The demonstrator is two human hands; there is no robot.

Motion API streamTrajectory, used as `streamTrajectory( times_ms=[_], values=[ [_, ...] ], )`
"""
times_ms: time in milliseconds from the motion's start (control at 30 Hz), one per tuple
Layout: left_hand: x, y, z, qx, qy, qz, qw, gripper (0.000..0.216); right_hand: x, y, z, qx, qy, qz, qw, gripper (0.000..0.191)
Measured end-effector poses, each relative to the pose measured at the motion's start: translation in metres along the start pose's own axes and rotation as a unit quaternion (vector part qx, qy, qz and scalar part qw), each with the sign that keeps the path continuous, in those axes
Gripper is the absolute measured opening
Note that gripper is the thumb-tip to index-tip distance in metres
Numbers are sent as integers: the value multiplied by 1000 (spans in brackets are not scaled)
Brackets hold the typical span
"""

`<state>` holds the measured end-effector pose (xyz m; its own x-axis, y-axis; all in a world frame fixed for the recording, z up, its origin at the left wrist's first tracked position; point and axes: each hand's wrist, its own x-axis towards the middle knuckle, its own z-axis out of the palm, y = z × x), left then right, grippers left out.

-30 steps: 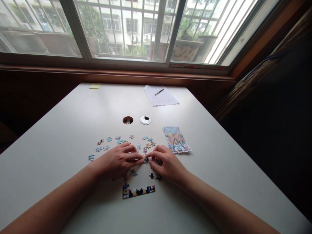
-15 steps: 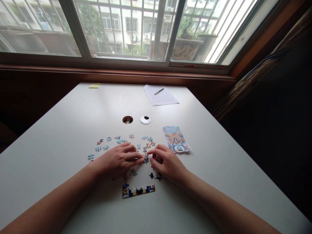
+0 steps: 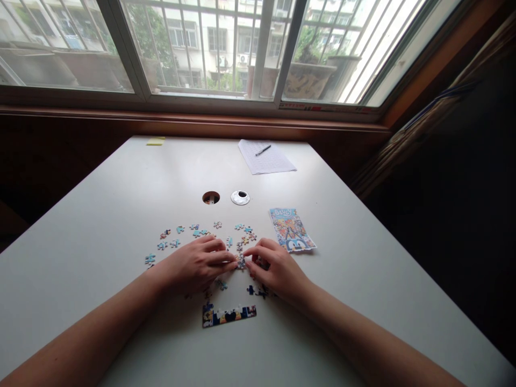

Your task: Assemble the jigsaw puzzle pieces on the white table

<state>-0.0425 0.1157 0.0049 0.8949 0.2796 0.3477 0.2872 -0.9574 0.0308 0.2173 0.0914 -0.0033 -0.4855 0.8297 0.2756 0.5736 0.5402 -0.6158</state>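
Small jigsaw puzzle pieces (image 3: 241,262) sit between my two hands at the middle of the scattered pieces. My left hand (image 3: 203,262) has its fingers bent together, the tips pinching at the left side of these pieces. From the other side, my right hand (image 3: 278,267) brings its curled index finger and thumb against their right edge. A joined strip of puzzle (image 3: 229,316), dark blue with yellow and white, lies nearer to me. Dark blue pieces (image 3: 257,291) rest just below my right hand, and my palms hide some others.
Loose light-blue pieces (image 3: 175,243) are spread beyond and left of my hands. A colourful picture sheet (image 3: 292,231) lies to the right. Farther back are a round hole (image 3: 211,198), a metal grommet (image 3: 241,198), papers (image 3: 268,161) with a pen (image 3: 263,150), and a yellow note (image 3: 155,141).
My right thumb has moved slightly left, closer to the pieces between my hands. My left hand has hardly moved, and the puzzle strip stays where it was.
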Motion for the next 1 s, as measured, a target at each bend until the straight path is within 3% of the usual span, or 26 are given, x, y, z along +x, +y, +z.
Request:
streamTrajectory(
  times_ms=[700, 1000],
  values=[
    [2, 0, 1, 0, -5, -2, 1000, 36, -1, 1, 2, -4, 2, -4, 1000, 15],
    [3, 3, -2, 2, -27, -13, 1000, 35, -2, 4, 3, -32, 6, -50, 998, 15]
  ],
)
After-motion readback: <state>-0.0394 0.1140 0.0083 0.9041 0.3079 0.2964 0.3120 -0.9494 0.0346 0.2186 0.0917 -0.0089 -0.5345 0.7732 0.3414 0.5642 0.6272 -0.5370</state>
